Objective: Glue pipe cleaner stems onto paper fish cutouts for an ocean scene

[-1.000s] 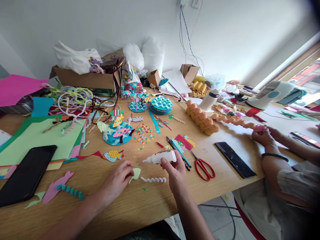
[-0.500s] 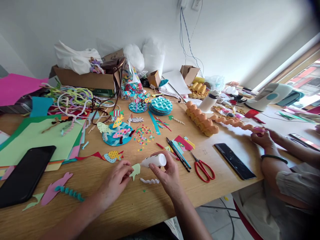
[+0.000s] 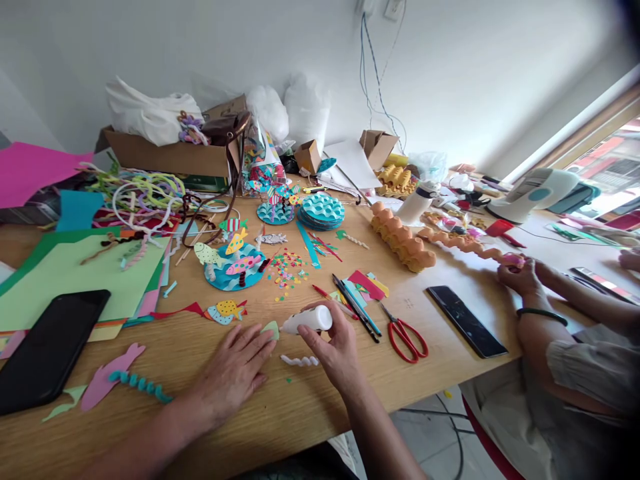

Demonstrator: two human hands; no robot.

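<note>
one white squeeze bottle (image 3: 310, 317) held in right hand (image 3: 339, 350), tilted nozzle-first toward left hand (image 3: 227, 373), lying roughly crosswise above bench (image 3: 320, 400). pale green paper piece (image 3: 271, 329) at nozzle tip, cannot tell if touching; partly under fingertips of left hand, flattened out, gripping nothing. white fuzzy coil (image 3: 300, 361) just beside.

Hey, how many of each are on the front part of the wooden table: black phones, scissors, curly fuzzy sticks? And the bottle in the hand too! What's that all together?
Black phones: 2
Scissors: 1
Curly fuzzy sticks, one white and one teal: 2
White bottle in the right hand: 1
Total: 6
</note>
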